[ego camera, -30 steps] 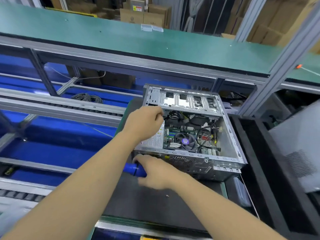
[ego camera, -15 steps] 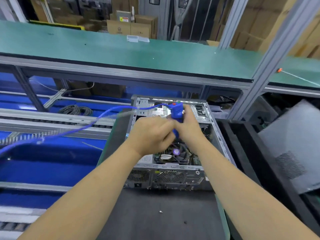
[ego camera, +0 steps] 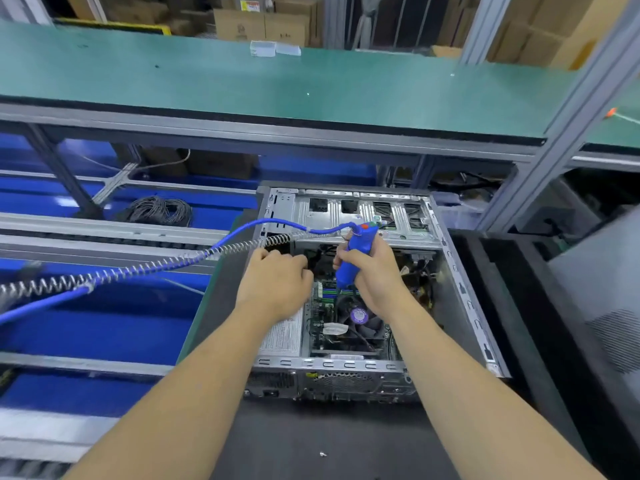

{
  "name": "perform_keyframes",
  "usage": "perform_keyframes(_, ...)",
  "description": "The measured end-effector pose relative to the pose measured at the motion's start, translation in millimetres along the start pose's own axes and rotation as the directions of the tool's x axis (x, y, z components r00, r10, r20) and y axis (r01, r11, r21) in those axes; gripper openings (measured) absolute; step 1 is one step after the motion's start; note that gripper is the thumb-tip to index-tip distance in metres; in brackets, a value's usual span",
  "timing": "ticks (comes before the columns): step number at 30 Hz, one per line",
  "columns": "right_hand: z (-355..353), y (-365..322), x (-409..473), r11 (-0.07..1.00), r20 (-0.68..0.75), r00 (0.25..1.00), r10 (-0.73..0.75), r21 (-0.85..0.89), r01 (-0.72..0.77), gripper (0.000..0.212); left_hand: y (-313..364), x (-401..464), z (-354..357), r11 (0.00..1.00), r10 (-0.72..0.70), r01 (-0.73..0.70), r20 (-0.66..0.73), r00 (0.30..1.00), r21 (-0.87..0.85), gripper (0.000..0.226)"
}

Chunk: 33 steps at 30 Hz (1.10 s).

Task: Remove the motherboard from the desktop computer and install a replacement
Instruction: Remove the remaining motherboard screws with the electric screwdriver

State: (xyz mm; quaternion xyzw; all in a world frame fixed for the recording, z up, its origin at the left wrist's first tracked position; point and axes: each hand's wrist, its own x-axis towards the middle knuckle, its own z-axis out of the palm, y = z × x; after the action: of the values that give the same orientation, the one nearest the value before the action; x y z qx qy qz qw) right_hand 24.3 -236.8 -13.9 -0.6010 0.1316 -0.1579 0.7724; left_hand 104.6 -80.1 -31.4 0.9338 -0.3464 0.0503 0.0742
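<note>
Inside the open computer case lies the motherboard, where the right hand grips a screwdriver whose taut cord could tug it off-target, while the left hand curls around something hidden.

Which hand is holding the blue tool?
The right hand. Its fingers wrap around the blue electric screwdriver, held upright over the open computer case. The left hand holds no tool; it reaches into the case beside it.
</note>
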Motion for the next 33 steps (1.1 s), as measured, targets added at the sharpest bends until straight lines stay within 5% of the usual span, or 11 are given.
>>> perform_keyframes(7,3.0,15.9,-0.2,0.993,0.16,0.981,0.113,0.026,-0.118,0.05,-1.6,0.4,4.3,0.998,-0.052,0.054,0.032,0.998,-0.042,0.037)
perform_keyframes(10,8.2,20.7,2.2,0.993,0.098,0.988,0.118,-0.016,-0.117,0.071,-1.4,0.0,3.6,0.999,-0.042,0.042,0.04,0.998,-0.005,0.039)
perform_keyframes(16,8.4,21.1,9.7,0.991,-0.005,0.991,0.132,0.038,-0.132,0.058,-0.9,17.1,-6.9,0.997,-0.011,0.028,0.229,0.973,-0.07,0.037)
perform_keyframes(24,10.6,20.7,10.7,0.997,-0.047,0.997,0.059,0.062,-0.056,0.043,0.5,13.8,-6.9,0.995,-0.036,0.048,0.136,0.99,-0.088,0.038)
perform_keyframes(33,7.6,26.8,8.4,0.998,-0.029,0.998,0.063,-0.019,-0.063,0.053,-0.3,17.1,-0.8,0.997,-0.014,0.022,0.1,0.995,-0.08,0.038)
